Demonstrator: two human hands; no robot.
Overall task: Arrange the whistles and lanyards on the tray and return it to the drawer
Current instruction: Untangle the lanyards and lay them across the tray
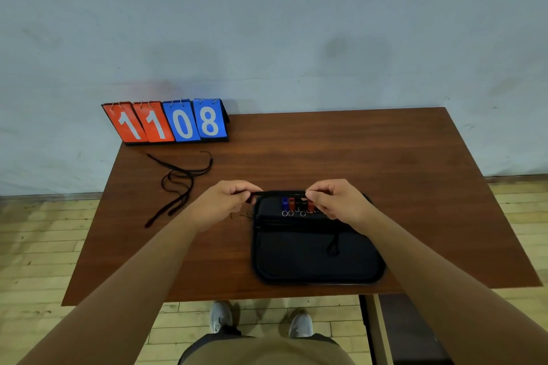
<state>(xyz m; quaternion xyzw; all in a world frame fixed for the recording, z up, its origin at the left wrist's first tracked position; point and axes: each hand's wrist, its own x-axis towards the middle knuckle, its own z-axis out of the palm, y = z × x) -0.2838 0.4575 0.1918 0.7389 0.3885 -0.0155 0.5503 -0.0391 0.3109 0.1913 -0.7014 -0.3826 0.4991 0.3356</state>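
Note:
A black tray (314,267) lies on the brown table (400,187), right of centre near the front edge. Several small whistles (296,204), blue, red and black with metal rings, stand in a row at its far end. Black lanyards (296,222) lie folded across the tray below them. My left hand (225,201) and my right hand (338,200) each pinch one end of a folded black lanyard (280,193), held stretched level just above the whistles. More loose black lanyards (178,184) lie tangled on the table to the left.
A flip scoreboard (169,121) showing 11 and 08 stands at the table's far left corner against the pale wall. My two shoes (261,320) show on the wooden floor below the front edge. A table leg (376,332) runs down at the right.

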